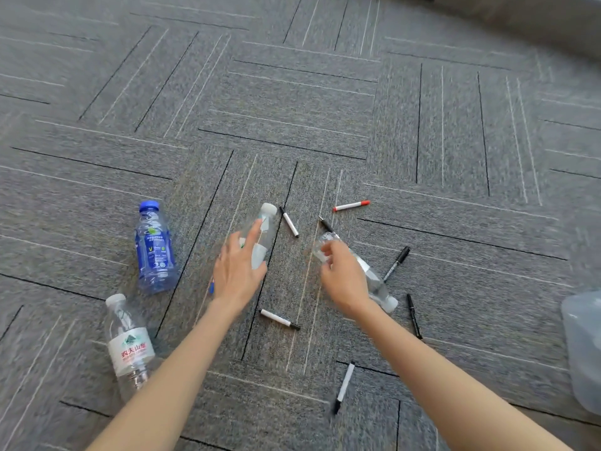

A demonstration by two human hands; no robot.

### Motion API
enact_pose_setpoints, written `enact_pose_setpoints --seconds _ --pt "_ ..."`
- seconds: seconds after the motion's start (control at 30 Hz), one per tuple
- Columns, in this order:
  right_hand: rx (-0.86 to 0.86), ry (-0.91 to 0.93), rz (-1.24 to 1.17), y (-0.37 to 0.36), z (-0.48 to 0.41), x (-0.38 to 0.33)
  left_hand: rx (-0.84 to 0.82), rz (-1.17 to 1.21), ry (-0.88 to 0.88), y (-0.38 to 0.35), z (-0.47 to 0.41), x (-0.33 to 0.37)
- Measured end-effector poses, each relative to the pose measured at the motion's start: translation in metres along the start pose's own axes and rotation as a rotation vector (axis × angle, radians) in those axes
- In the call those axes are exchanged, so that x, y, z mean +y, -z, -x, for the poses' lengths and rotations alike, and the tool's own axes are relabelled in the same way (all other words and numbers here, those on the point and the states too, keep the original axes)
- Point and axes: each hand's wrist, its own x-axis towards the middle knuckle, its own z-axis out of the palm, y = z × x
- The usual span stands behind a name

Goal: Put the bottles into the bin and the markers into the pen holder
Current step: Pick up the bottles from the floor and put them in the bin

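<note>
floor: grey carpet tiles (292,102) with thin black and pale stripes laid at alternating angles; a pale wall base (536,24) crosses the far right corner. left hand (239,271): fingers straight, slightly spread over a white-capped bottle (267,219) lying flat; contact cannot be confirmed. right hand (341,275): fingers curled round the base end of a clear bottle (374,281), its cap toward the wrist. left of the left fingers lie a blue bottle (154,249) and a labelled bottle (130,346). a white marker (289,222) lies between the two sets of fingertips, and a red-capped marker (351,206) beyond the right fingers. a translucent bin (582,346) sits well right of the right hand.
</note>
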Motion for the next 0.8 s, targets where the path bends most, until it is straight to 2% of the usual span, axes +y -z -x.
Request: enact_pose_setpoints --seconds 0.13,0.2,0.33,0.53,0.6,0.7,0.8 --pt "0.152 -0.040 0.125 0.010 -0.005 0.026 -0.048 0.062 -0.018 0.006 -0.004 0.040" --pt "0.165 -0.113 0.152 0.012 -0.006 0.042 -0.072 0.097 -0.025 0.008 -0.004 0.054" --pt "0.033 -0.249 0.143 0.010 0.002 0.070 -0.105 0.114 -0.080 0.014 -0.006 0.075" --pt "-0.111 -0.284 0.234 0.007 0.008 0.093 -0.096 0.098 -0.141 0.029 -0.013 0.095" --pt "-0.074 -0.278 0.267 0.004 0.008 0.096 -0.093 0.101 -0.154 0.034 -0.012 0.098" --pt "0.086 -0.190 0.311 0.001 0.007 0.095 -0.095 0.104 -0.168 0.040 -0.010 0.105" --pt "0.226 -0.203 0.197 0.013 0.004 0.086 -0.104 0.107 -0.189 0.045 -0.009 0.114"
